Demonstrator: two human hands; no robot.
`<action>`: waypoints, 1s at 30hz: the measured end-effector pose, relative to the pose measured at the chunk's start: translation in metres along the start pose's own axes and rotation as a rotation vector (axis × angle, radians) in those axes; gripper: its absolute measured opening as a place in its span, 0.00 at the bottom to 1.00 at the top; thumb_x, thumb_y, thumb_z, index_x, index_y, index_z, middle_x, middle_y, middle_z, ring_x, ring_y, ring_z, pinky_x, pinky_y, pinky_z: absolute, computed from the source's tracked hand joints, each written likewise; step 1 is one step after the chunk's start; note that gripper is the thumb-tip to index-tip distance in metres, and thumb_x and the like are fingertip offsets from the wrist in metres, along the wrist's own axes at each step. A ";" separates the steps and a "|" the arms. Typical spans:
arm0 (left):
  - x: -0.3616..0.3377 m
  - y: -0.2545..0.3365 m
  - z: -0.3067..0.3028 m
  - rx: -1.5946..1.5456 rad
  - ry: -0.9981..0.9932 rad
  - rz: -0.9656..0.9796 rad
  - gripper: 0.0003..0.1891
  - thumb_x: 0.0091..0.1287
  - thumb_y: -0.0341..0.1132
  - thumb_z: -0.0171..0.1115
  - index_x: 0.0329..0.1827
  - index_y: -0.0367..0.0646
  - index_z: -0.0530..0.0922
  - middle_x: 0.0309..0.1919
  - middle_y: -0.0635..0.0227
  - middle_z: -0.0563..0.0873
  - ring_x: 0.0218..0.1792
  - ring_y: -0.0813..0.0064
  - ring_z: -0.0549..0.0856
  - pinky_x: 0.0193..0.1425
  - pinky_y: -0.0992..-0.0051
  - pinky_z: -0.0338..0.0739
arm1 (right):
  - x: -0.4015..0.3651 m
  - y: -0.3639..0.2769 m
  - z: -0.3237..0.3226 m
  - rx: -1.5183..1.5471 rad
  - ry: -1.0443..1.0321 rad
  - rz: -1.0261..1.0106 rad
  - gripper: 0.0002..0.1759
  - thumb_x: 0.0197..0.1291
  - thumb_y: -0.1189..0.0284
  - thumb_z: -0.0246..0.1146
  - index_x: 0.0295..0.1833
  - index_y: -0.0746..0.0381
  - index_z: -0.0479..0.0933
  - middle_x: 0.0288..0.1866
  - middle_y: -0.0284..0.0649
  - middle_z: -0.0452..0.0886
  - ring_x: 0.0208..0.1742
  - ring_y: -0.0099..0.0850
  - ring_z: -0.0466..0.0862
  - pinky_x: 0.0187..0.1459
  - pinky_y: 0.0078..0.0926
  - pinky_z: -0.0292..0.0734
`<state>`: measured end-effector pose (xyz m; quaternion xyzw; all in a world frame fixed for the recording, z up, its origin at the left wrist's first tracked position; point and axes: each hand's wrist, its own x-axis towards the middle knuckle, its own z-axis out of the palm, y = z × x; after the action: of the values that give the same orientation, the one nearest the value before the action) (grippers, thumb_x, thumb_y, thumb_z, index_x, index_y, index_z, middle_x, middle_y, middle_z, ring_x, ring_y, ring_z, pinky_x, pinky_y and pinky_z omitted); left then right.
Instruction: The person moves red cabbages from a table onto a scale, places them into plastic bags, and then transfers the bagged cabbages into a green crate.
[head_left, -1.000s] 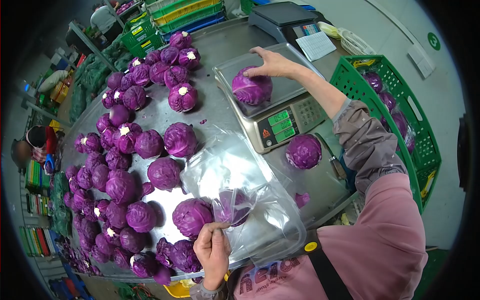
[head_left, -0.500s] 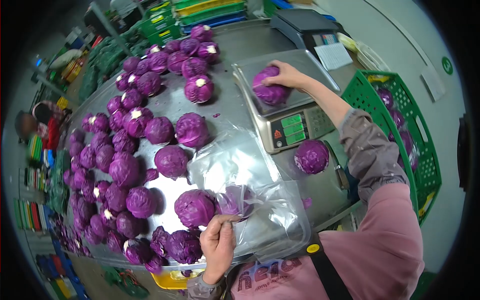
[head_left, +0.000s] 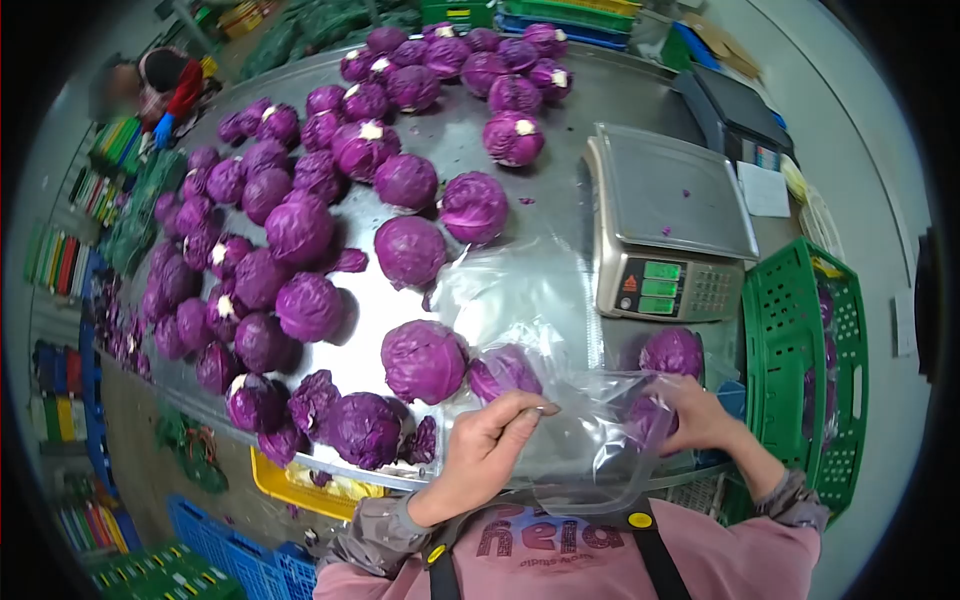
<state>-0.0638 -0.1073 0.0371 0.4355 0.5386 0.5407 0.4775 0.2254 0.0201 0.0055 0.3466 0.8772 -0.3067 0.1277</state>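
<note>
The head camera shows the left hand with thumb and forefinger pinching the edge of a clear plastic bag, on the near side of the digital weighing scale. The right hand has its fingers curled around a red cabbage, also on the scale's near side, partly seen through the film; the fingertips are hidden. Another red cabbage lies just in front of the scale. More red cabbages crowd the steel table to the scale's left, and a green crate stands to its right.
</note>
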 end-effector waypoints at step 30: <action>0.019 -0.003 -0.035 -0.162 -0.093 -0.261 0.08 0.65 0.26 0.50 0.42 0.37 0.77 0.20 0.76 0.73 0.20 0.87 0.68 0.24 0.85 0.63 | 0.428 0.014 -0.105 0.788 0.757 0.018 0.52 0.30 0.67 0.76 0.64 0.58 0.56 0.59 0.44 0.64 0.56 0.39 0.72 0.40 0.35 0.82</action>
<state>-0.1017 -0.0948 0.0317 0.3462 0.5226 0.4949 0.6018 -0.0768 0.3204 -0.1061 0.4620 0.6775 -0.4648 -0.3338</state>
